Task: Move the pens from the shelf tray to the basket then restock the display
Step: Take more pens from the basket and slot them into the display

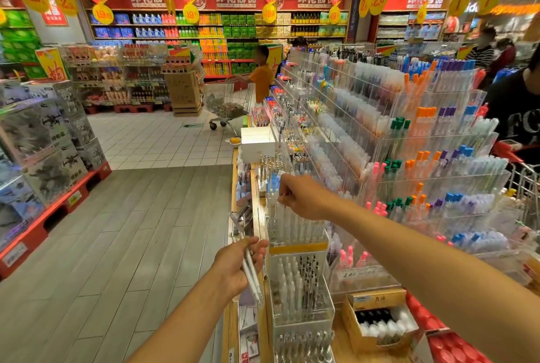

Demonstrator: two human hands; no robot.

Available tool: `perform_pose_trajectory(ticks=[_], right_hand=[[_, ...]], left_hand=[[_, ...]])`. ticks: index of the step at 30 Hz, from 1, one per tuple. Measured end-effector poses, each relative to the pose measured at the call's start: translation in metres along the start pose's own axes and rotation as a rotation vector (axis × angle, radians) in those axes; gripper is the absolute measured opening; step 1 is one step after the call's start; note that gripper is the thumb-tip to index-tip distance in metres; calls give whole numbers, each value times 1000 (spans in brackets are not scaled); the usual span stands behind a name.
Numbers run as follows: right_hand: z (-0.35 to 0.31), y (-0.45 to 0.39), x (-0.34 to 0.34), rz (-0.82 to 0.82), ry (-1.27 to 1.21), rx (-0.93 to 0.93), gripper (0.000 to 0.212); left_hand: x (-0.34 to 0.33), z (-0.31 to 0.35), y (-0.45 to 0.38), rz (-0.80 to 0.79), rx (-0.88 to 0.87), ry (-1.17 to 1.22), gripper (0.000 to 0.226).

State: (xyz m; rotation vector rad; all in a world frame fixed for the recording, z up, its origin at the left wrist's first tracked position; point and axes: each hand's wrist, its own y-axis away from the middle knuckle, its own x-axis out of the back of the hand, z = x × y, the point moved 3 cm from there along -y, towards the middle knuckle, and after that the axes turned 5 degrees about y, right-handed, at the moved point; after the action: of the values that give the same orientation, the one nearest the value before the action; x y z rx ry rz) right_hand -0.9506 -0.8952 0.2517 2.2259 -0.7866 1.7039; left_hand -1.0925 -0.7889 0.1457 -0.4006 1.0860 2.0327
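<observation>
at the near end of a stationery display, store aisle, head view. item: left hand (pixel 233 264), fingers curled round a small bunch of white pens (pixel 250 267), tips pointing down and toward the wearer; the bunch hangs just off the wooden shelf edge (pixel 254 202). item: right hand (pixel 304 197), reached forward over the clear acrylic tray (pixel 295 228), fingers bent and pinching at the top of one white pen standing in it; whether that pen is already lifted free cannot be told. item: tray contents, a row of white pens upright, many remaining. item: lower acrylic bin (pixel 301 289), directly below the tray, holding white and dark pens, apparently untouched. item: cardboard box (pixel 377 321), open, on the counter to the right, with black and white capped stock inside. item: tiered racks of coloured pens (pixel 423 158), behind the right arm.

progress, as judged: the gathering stage is under way. a few pens are out of the tray and collected in the left hand; most of the tray is yet to be cleared. no basket is identifiable in view, so no transfer to it can be confirmed. restocking of the display appears not yet begun.
</observation>
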Motion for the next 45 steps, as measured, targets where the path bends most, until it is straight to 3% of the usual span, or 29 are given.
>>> perform_pose_trajectory(ticks=[4, 8, 17, 20, 25, 27, 32, 35, 37, 40, 43, 45], right_hand=[[-2, -2, -10, 24, 141, 92, 11], [0, -4, -17, 87, 180, 130, 15], [2, -11, -10, 6, 244, 105, 23], [-1, -12, -2, 37, 95, 104, 22], [-16, -10, -3, -191, -76, 172, 29], [-18, -8, -4, -202, -137, 188, 25], [-15, 0, 2, -273, -603, 117, 21], [-14, 2, 4, -289, -654, 148, 23], [-13, 1, 9, -248, -687, 119, 20], [-6, -4, 20, -147, -674, 66, 17], [3, -8, 31, 30, -491, 32, 12], [5, -8, 32, 84, -329, 38, 11]], left_hand=[[-5, 2, 1, -12, -24, -51, 27], [-7, 1, 0, -30, -13, -101, 39], [-18, 6, 8, -97, -60, -77, 25], [-20, 8, 9, -121, -75, -107, 29], [-30, 10, 15, -257, -97, -84, 38], [-34, 11, 18, -316, -97, -46, 43], [-38, 14, 22, -354, -88, -38, 26], [-45, 15, 24, -373, -84, -55, 24], [-46, 16, 22, -315, -106, -84, 29], [-36, 19, 14, -37, -235, -191, 44], [-23, 18, 12, 182, -300, -331, 48], [-18, 17, 9, 225, -307, -423, 38]])
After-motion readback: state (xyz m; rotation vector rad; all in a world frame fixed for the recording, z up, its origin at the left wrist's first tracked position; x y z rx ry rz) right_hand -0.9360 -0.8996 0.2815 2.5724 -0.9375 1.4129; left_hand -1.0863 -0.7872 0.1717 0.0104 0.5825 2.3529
